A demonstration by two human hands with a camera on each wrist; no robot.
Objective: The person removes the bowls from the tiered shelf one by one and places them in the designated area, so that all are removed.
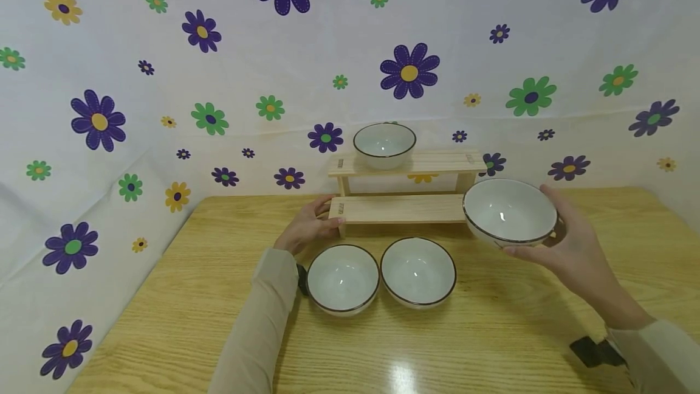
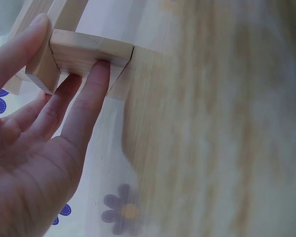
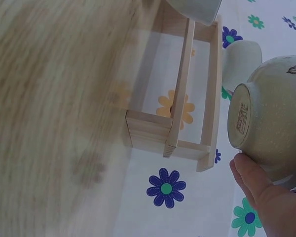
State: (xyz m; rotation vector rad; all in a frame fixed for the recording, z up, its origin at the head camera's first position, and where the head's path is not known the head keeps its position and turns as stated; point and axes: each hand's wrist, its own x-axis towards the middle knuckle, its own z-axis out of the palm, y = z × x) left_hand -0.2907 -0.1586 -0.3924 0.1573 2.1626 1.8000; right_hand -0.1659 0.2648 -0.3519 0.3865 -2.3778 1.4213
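My right hand (image 1: 576, 251) holds a white bowl (image 1: 508, 211) with a dark rim by its right side, tilted a little, off the right end of a two-tier wooden shelf (image 1: 404, 208). The right wrist view shows this bowl's foot ring (image 3: 241, 118) with a reddish stamp inside. At the shelf's left end, my left hand (image 1: 308, 224) grips the lower tier; in the left wrist view the thumb lies on the board and the fingertips press against the end support (image 2: 89, 52). A similar bowl (image 1: 384, 141) sits upright on the upper tier.
Two more dark-rimmed bowls stand side by side on the wooden table in front of the shelf, a left one (image 1: 343, 278) and a right one (image 1: 418, 272). Behind the shelf hangs a white cloth (image 1: 328, 35) printed with flowers.
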